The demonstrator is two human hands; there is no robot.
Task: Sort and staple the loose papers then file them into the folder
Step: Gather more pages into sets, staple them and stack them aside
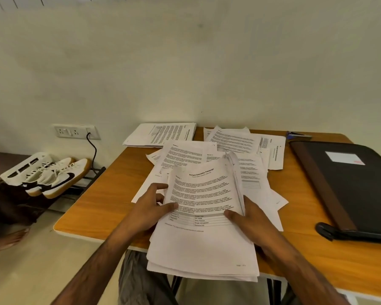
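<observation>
The papers [204, 219] sit at the near edge of the bench [92, 208], held by the left hand [150, 208] and right hand [249, 219]. Thin, floppy, probably slippery; grip both side edges.

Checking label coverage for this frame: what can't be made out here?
Head view only:
- Stapler: mostly hidden behind the folder; small, blurred.
- Body text on the held stack: too small to read; lower sheets covered by the top page.
- Right hand: fingers under the stack, hidden.
- Left hand: fingertips tucked behind the page edge.
- Folder contents: closed cover; its right side is cut by the frame edge.
- Loose papers: overlapping, so no count.
</observation>
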